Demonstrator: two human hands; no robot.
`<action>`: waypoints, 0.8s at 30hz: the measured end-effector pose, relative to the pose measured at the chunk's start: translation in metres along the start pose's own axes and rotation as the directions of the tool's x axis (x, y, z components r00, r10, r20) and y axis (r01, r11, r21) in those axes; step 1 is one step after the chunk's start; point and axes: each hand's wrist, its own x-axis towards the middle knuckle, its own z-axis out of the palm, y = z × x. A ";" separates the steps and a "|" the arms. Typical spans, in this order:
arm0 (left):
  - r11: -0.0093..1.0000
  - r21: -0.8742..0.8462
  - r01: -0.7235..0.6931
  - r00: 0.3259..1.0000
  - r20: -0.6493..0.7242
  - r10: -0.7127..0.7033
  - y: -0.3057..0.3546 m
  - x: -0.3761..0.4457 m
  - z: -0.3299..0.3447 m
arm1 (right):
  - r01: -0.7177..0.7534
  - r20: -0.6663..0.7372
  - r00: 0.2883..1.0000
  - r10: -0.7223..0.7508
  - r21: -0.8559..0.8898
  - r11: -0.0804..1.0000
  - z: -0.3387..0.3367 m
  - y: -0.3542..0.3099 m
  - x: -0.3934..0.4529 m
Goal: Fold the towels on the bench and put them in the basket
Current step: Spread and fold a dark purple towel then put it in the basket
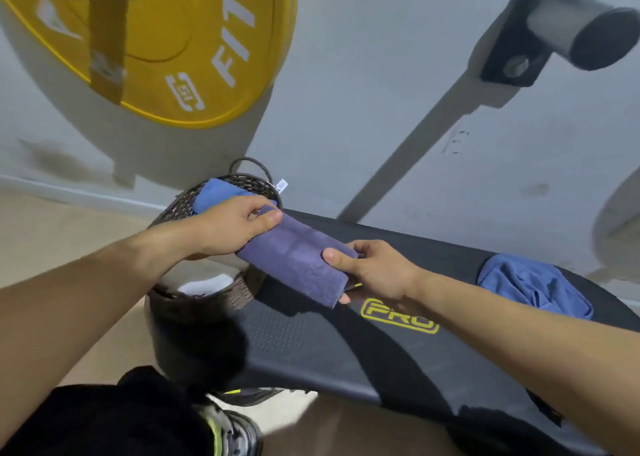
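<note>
A folded purple-grey towel point(298, 254) hangs in the air between both hands, over the gap between the black bench point(398, 362) and the brown woven basket point(214, 299). My left hand point(232, 227) grips its far end above the basket. My right hand point(374, 268) pinches its near end, thumb on top. A folded blue towel point(214, 195) lies in the basket at its far side, partly behind my left hand. A crumpled blue towel point(533, 285) lies unfolded on the bench at the right.
A yellow weight plate point(194, 50) on a barbell hangs at the upper left, and a bare bar sleeve point(581, 25) at the upper right. The basket stands on the floor against the bench's left end. My knee and shoe point(228, 428) are at the bottom.
</note>
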 end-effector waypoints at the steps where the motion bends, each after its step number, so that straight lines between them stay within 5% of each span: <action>1: 0.996 -0.051 0.069 0.996 -0.053 -0.072 -0.018 0.003 -0.011 | -0.018 -0.038 0.999 0.018 -0.014 1.000 0.013 -0.008 0.017; 6: 0.955 -0.193 0.226 0.903 -0.327 -0.280 -0.088 0.016 -0.048 | -0.023 -0.090 0.996 0.018 -0.050 0.998 0.075 -0.041 0.099; 9: 0.936 -0.241 0.257 0.826 -0.448 -0.342 -0.112 0.022 -0.054 | 0.031 -0.238 0.967 -0.093 -0.254 0.967 0.099 -0.042 0.133; 14: 0.913 -0.257 0.316 0.769 -0.494 -0.405 -0.135 0.028 -0.051 | 0.056 -0.249 0.939 -0.238 -0.572 0.819 0.117 -0.036 0.151; 17: 0.929 -0.217 0.301 0.766 -0.525 -0.371 -0.139 0.028 -0.049 | 0.090 -0.119 0.942 -0.313 -0.810 0.579 0.124 -0.041 0.152; 21: 0.930 -0.110 0.350 0.766 -0.538 -0.352 -0.138 0.027 -0.040 | 0.289 0.076 0.871 -0.486 -0.878 0.381 0.132 -0.038 0.139; 24: 0.941 0.081 0.328 0.767 -0.604 -0.215 -0.129 0.022 -0.038 | 0.286 0.214 0.832 -0.511 -0.956 0.066 0.135 -0.025 0.133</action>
